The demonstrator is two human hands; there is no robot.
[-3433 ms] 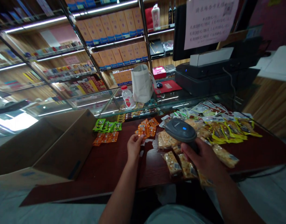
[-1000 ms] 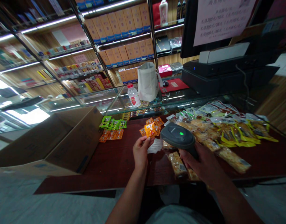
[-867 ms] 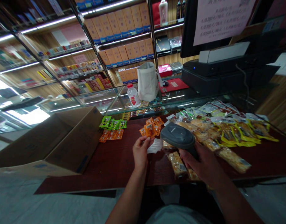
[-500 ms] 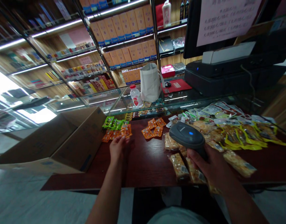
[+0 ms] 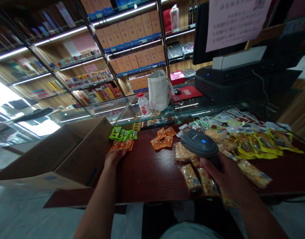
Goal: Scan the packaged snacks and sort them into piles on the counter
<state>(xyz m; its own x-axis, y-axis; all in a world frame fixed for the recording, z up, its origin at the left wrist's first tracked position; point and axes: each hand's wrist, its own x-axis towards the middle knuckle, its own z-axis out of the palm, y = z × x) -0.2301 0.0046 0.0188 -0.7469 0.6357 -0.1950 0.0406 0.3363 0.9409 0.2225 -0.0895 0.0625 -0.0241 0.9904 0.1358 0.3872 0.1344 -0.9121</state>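
My right hand (image 5: 220, 169) is wrapped round the handle of a dark grey barcode scanner (image 5: 199, 143), which has a blue light on top. It is held above clear-wrapped snack packs (image 5: 191, 177) with barcode labels. My left hand (image 5: 114, 157) lies at the near edge of a row of small orange packets (image 5: 122, 145), its fingers stretched out against them and partly hard to see. Just behind that row are green packets (image 5: 122, 133). Between my hands, a separate cluster of orange packets (image 5: 163, 138) rests on the dark red-brown table (image 5: 147, 176).
An open cardboard box (image 5: 75, 156) stands left of my left arm. Yellow-edged food pouches (image 5: 259, 144) cover the right side. Behind is a glass counter with a bottle (image 5: 144, 105), a white bag (image 5: 159, 91) and a monitor (image 5: 201, 36). Stocked shelves (image 5: 132, 46) line the wall.
My left hand has moved left and slightly nearer me. The orange packets by it have shifted left into a closer row below the green ones. My right hand holds the scanner almost still.
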